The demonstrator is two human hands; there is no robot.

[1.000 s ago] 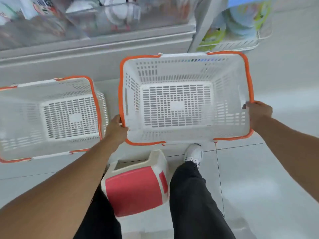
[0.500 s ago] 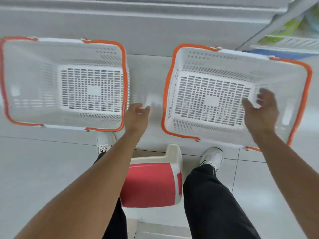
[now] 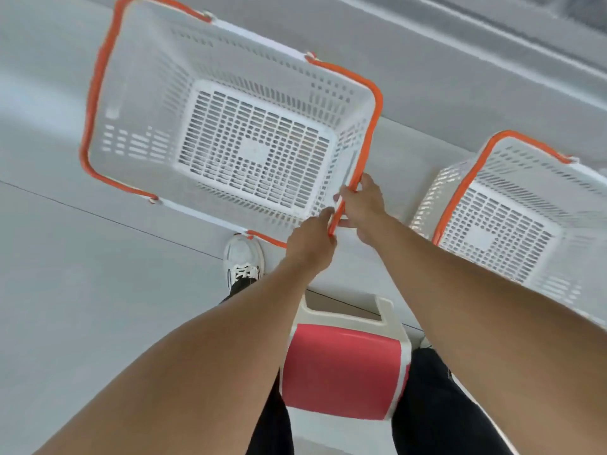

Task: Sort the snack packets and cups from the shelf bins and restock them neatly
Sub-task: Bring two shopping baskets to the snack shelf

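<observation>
We have both hands on the same short end of the left basket [image 3: 230, 126], at its near right corner. Our left hand [image 3: 310, 239] curls its fingers over the orange handle [image 3: 368, 139] low on that end, and our right hand [image 3: 363, 201] pinches the same handle just above it, thumb on the inner side. Neither hand is spread; both are closed around the handle bar, touching or almost touching each other.

From this grip the whole basket lies away to the left and forward of us. Its long axis runs from our hands towards the far left handle, so the weight hangs off one end and we judge it will swing or drag about that corner if we pull. It holds nothing and sits on the pale floor [image 3: 82, 290].

The second basket [image 3: 512, 224] stands to the right, apart from the first, with bare floor between them, and it is nearer to our right arm. It is empty too.

No snack packets or cups show in view. The red and white stool [image 3: 345, 372] sits between our legs, behind the grip
</observation>
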